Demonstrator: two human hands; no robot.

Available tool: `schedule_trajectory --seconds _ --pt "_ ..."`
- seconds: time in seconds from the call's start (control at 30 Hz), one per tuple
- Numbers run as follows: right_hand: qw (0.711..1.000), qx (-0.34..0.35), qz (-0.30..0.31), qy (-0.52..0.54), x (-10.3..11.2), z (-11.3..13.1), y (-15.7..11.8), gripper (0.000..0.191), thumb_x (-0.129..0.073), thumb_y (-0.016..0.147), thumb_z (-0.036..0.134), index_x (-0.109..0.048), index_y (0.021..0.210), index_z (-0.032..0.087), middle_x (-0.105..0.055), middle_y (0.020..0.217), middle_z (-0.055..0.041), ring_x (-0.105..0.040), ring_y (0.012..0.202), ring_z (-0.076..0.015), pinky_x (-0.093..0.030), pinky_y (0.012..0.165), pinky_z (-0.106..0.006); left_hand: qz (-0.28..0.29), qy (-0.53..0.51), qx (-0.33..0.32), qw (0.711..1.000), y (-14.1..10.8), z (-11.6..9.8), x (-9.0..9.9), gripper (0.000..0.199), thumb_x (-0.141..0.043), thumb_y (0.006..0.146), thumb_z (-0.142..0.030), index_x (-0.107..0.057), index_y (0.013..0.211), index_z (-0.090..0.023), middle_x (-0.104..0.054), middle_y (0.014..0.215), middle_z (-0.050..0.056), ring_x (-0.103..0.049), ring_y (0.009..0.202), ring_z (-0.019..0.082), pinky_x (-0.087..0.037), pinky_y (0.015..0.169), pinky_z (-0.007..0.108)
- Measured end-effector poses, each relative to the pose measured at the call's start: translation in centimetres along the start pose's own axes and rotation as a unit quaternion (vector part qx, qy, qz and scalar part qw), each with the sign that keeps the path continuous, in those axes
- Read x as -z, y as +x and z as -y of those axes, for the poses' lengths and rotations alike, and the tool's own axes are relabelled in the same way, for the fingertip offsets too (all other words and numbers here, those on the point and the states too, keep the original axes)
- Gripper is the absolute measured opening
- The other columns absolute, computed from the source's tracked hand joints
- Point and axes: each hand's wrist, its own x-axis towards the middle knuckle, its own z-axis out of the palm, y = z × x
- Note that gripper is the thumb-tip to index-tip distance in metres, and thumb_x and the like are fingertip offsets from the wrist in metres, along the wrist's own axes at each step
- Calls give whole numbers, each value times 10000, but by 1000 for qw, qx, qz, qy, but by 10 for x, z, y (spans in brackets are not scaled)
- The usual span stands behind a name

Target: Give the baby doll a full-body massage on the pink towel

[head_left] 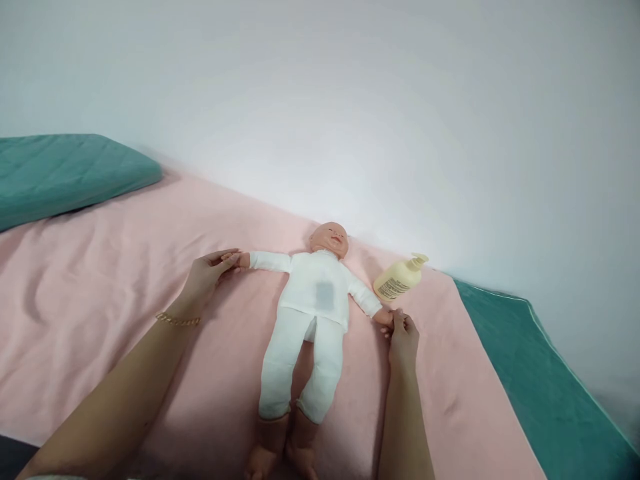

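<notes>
A baby doll (320,287) in a white top and white trousers lies on its back on a pink sheet, head toward the wall, bare feet toward me. My left hand (210,272) pinches the doll's hand on the left, its arm stretched out sideways. On the right, my right hand (404,333) has its fingers closed round the doll's other hand, that arm angled downward. A pale yellow pump bottle (399,279) rests tilted on the sheet just beyond my right hand.
The pink sheet (150,267) is wrinkled at the left. A folded green quilted pad (75,170) lies at the back left, and green fabric (540,367) shows along the right. A pale wall (320,100) rises behind the bed.
</notes>
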Motion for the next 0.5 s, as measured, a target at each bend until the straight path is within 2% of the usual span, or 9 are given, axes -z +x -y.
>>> schedule_trajectory --seconds 0.17,0.3,0.43,0.5 --pt "1000 7 -3 14 0 -3 0 487 -642 756 633 -634 868 159 -656 697 -3 -551 516 -119 -453 500 -261 5 0 -4 1000 -3 -1 1 362 -710 835 -389 -724 1114 -158 -696 1154 126 -681 1003 222 -580 910 304" --pt "998 13 13 65 0 -6 1 457 -655 776 564 -643 994 162 -691 870 -30 -596 619 -120 -501 599 -273 24 -37 24 999 0 1 5 308 -652 891 -337 -702 1141 -164 -678 1209 131 -665 1077 222 -576 928 295" --pt "987 4 44 157 -1 -4 2 451 -757 704 494 -654 1001 172 -664 1091 -56 -628 806 -130 -534 707 -259 40 -82 54 994 10 5 9 257 -646 892 -263 -697 1123 -162 -669 1232 120 -645 1130 215 -553 969 284" --pt "980 -12 47 193 -2 -2 3 463 -820 641 456 -664 977 177 -645 1135 -51 -628 861 -129 -539 729 -235 51 -95 55 993 13 7 11 266 -676 867 -239 -696 1121 -163 -666 1238 119 -638 1147 213 -544 980 271"
